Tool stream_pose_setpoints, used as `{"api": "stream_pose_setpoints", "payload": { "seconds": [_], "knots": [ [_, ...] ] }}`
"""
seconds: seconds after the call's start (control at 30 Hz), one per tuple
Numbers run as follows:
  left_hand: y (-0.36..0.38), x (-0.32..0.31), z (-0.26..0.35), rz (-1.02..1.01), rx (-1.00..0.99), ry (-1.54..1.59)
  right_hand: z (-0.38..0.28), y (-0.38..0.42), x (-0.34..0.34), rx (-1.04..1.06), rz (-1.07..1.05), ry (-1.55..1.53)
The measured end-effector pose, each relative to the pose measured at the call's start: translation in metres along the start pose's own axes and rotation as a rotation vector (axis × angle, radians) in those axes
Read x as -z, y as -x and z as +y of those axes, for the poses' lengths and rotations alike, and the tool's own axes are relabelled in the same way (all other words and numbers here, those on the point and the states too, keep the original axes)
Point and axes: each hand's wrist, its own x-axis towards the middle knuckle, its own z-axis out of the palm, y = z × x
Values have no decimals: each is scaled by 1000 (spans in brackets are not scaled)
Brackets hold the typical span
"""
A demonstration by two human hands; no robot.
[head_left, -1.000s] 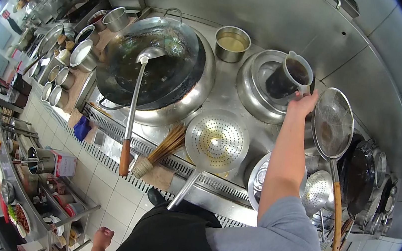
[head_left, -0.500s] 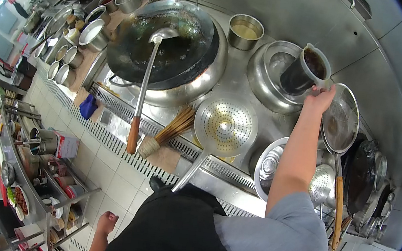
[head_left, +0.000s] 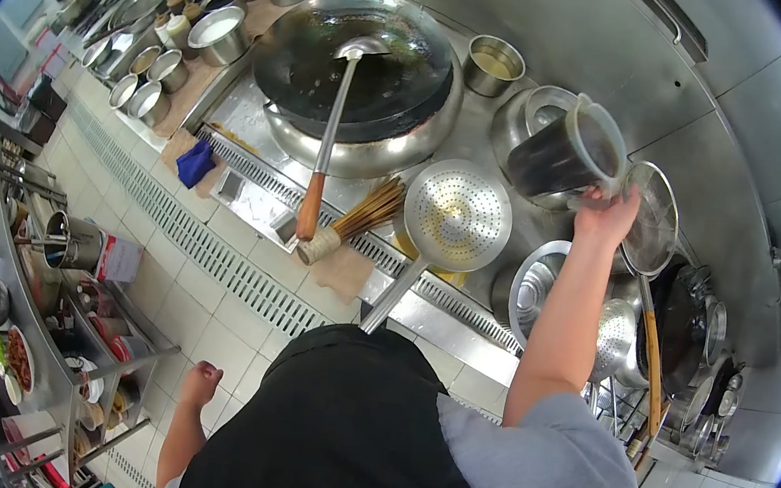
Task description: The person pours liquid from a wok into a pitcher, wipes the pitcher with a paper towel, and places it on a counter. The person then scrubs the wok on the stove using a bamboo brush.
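Note:
My right hand (head_left: 606, 215) grips a clear plastic pitcher (head_left: 557, 155) of dark liquid, tilted above the steel pot (head_left: 507, 127) at the back right of the stove. Close beside that hand hangs a round mesh strainer (head_left: 654, 228) with a wooden handle. Low on the left, my left hand (head_left: 201, 384) is curled closed over the tiled floor, and nothing shows in it. A large wok (head_left: 284, 75) holds some dark oily liquid, and a ladle (head_left: 328, 139) lies across it. A perforated skimmer (head_left: 457, 215) rests at the stove's front edge.
A bamboo wok brush (head_left: 354, 222) and a blue cloth (head_left: 194, 164) lie along the slotted front edge. A small pot of yellowish liquid (head_left: 493, 66) stands behind the wok. Steel bowls, including a shiny one (head_left: 532, 296), sit near my right forearm. A shelved cart (head_left: 59, 320) stands left.
The pitcher in my right hand has moved slightly left and down in view and leans over more. The camera view has shifted. My left hand stays low and closed.

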Motion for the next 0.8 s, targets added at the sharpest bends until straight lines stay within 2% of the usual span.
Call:
{"api": "stream_pose_setpoints", "payload": {
  "seconds": [0.13,0.2,0.3,0.57,0.67,0.8],
  "knots": [
    [13,0,-23,-65,25,3,33,25,28,-52,19,50],
    [20,0,-36,-58,102,5,52,31,47,-75,-15,49],
    [32,3,-63,-70,138,-9,78,48,62,-115,81,50],
    [67,9,-136,-32,281,20,130,63,90,-95,138,112],
    [87,23,-124,-46,329,42,144,51,107,-113,49,132],
    [93,16,-147,-17,298,43,151,60,100,-87,89,119]
  ]
}}
